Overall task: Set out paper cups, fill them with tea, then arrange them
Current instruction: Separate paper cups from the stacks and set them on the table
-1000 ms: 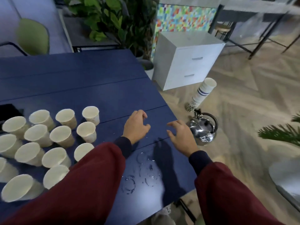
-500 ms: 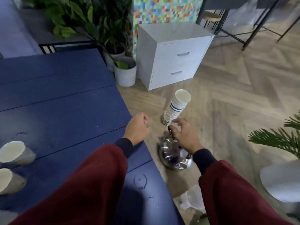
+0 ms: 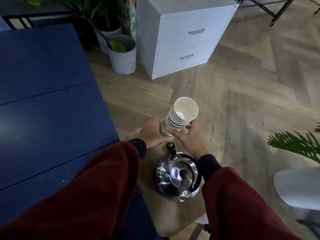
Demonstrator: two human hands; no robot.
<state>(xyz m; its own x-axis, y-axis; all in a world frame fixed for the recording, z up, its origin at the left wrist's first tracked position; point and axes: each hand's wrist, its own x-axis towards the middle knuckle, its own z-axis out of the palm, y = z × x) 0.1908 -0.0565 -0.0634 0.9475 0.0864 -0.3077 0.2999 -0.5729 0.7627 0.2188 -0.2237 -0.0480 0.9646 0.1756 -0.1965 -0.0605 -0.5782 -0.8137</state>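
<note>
While the stack of paper cups [image 3: 180, 116] is gripped near its base by the right hand [image 3: 188, 137], the left hand [image 3: 149, 133] is seen at its other side, hold unclear. A kettle [image 3: 176, 181] is set just nearer on the floor [image 3: 242, 101], beside the blue table [image 3: 43, 101].

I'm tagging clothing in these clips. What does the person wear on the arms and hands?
The left sleeve and right sleeve are loose, dark red fabric. A dark navy cuff shows at each wrist. The left hand and right hand are bare: no gloves, rings or watch visible.
</note>
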